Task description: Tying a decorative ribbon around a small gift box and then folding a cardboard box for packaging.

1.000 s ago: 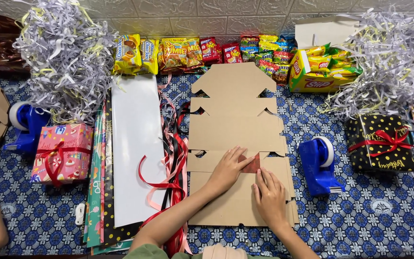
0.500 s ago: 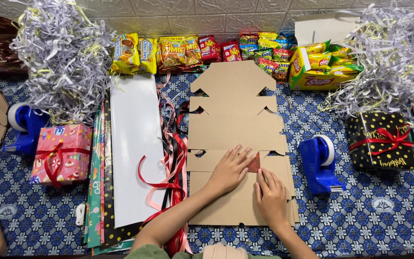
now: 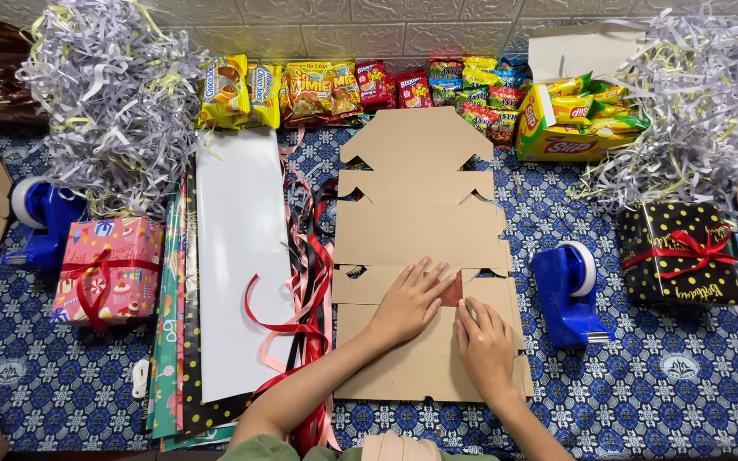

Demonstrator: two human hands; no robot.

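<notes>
1. We see a flat, unfolded brown cardboard box blank (image 3: pixel 420 222) lying in the middle of the counter (image 3: pixel 668 393), which is covered in a blue patterned cloth; we place everything else from this blank.
2. Both hands rest on its lower half: the left hand (image 3: pixel 410 299) lies open and flat, fingers spread, and the right hand (image 3: pixel 484 346) presses flat just beside it. Neither grasps anything.
3. Between the fingertips sits a small red patch (image 3: pixel 452 292) on the cardboard.
4. Behind the blank runs a row of yellow, red and green snack packets (image 3: pixel 335 85), with an open yellow carton of snacks (image 3: pixel 570 128) behind and to the right.
5. Just right of the blank stands a blue tape dispenser (image 3: pixel 567 290); further right is a black gold-dotted gift box with a red ribbon (image 3: pixel 683 254).
6. Left of it lie loose red and black ribbons (image 3: pixel 305 290), a white sheet (image 3: pixel 241 256) and a pink wrapped gift box (image 3: pixel 108 269).
7. Heaps of pale shredded paper (image 3: pixel 108 102) fill the far corners.
</notes>
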